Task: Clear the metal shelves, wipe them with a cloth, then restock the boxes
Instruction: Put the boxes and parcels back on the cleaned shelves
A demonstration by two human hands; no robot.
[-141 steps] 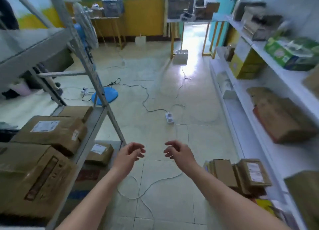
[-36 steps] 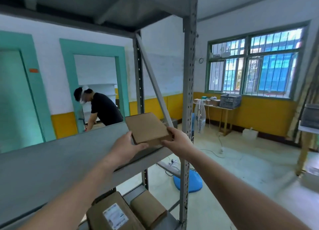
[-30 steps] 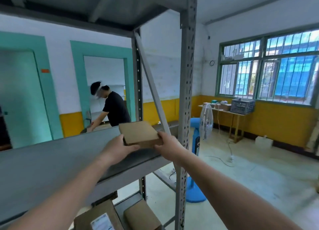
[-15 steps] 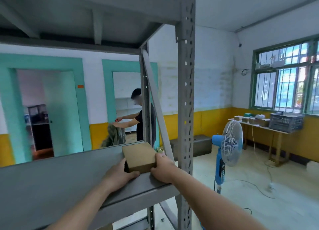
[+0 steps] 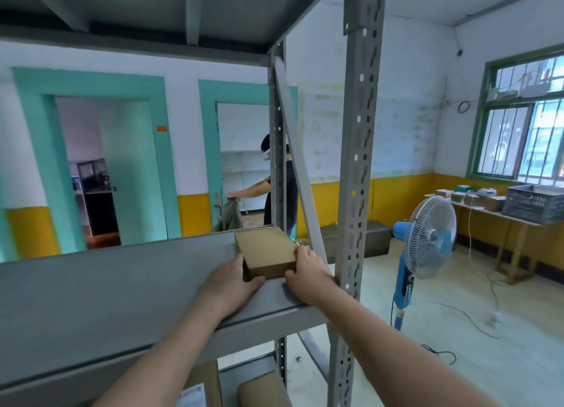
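The left hand (image 5: pixel 232 281) and right hand (image 5: pixel 308 277) are gripping a flat cardboard box (image 5: pixel 265 251) lying on the smooth metal shelf (image 5: pixel 122 284).

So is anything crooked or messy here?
Not on the shelf: the cardboard box lies flat on the metal shelf, with the left hand and right hand at its near corners. Only the cable trailing loose over the floor by the fan looks untidy.
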